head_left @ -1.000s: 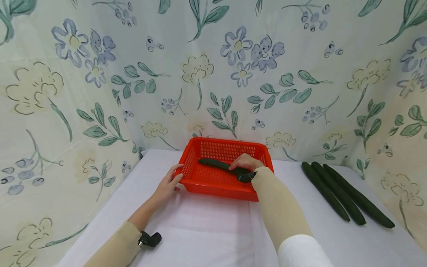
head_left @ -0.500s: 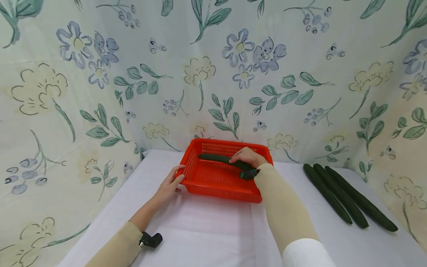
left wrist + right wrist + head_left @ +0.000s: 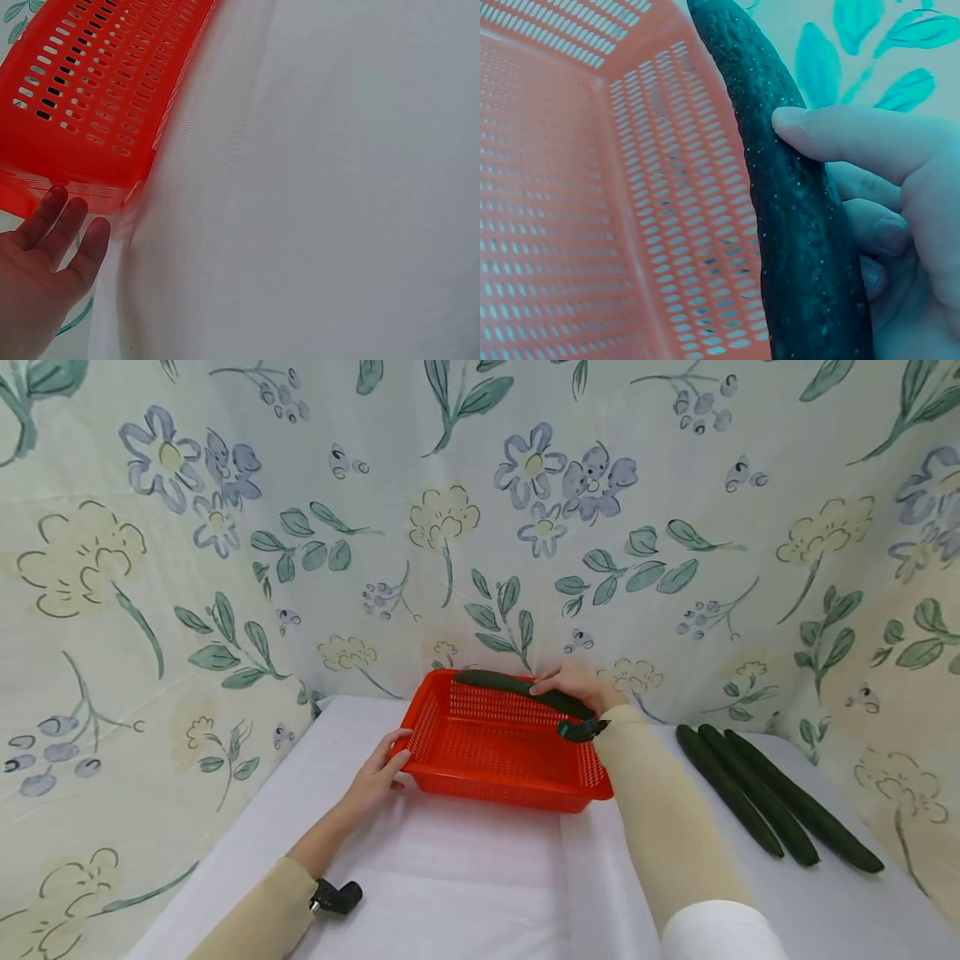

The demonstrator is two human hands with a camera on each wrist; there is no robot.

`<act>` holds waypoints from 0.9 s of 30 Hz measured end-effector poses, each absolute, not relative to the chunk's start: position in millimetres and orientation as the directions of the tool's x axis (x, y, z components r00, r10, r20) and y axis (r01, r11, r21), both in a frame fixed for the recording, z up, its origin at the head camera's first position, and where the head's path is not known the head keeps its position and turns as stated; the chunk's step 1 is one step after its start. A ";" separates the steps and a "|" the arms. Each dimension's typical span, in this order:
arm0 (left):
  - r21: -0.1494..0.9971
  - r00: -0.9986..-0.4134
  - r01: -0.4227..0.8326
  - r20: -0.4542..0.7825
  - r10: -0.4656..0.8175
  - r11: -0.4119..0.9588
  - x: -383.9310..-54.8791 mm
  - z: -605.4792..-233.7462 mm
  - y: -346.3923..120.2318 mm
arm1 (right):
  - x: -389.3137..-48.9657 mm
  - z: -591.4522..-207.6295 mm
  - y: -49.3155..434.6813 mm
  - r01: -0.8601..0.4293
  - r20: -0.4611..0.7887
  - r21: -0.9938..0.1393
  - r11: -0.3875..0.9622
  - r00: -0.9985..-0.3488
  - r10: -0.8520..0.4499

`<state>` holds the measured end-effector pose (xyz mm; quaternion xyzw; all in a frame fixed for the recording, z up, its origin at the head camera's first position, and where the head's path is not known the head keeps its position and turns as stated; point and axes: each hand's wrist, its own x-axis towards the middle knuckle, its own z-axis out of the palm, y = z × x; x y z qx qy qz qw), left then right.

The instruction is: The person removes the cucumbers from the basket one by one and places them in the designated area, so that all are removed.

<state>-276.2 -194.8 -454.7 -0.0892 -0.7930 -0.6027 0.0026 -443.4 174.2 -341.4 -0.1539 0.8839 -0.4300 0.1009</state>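
Note:
A long dark green cucumber [image 3: 491,682] is held in my right hand [image 3: 576,685], raised along the back rim of the red plastic basket [image 3: 487,782]. In the right wrist view the thumb lies on the near side of the cucumber [image 3: 795,217] and the other fingers [image 3: 889,232] curl behind it. My left hand [image 3: 377,774] grips the left end of the basket at its rim. The left wrist view shows that hand's fingers [image 3: 90,247] against the outside of the perforated basket [image 3: 142,45]. No other cucumber shows inside the basket.
Three more cucumbers [image 3: 776,797] lie side by side at the right of the white-covered table [image 3: 480,885]. A floral curtain [image 3: 465,527] hangs right behind the basket and runs along both sides.
My right hand has lifted the cucumber from the basket's floor up to its back rim, moving slightly right. The left hand keeps its place on the basket.

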 end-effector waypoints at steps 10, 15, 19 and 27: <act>0.954 -0.987 0.137 0.108 0.121 0.265 -278.1 -454.0 -195.0 | -432.6 -313.7 220.2 -0.146 -0.048 -0.831 0.536 -0.942 -0.331; 0.953 -0.988 0.134 0.106 0.117 0.271 -277.5 -454.2 -194.3 | -428.9 -316.2 248.5 -0.209 0.039 -0.815 0.541 -0.950 -0.309; 0.955 -0.987 0.135 0.107 0.117 0.266 -277.4 -454.3 -194.0 | -423.8 -318.1 269.7 -0.223 0.073 -0.790 0.571 -0.959 -0.274; 0.951 -0.989 0.129 0.102 0.108 0.279 -275.4 -449.3 -194.1 | -410.5 -321.2 307.6 -0.088 -0.025 -0.794 0.602 -0.984 -0.177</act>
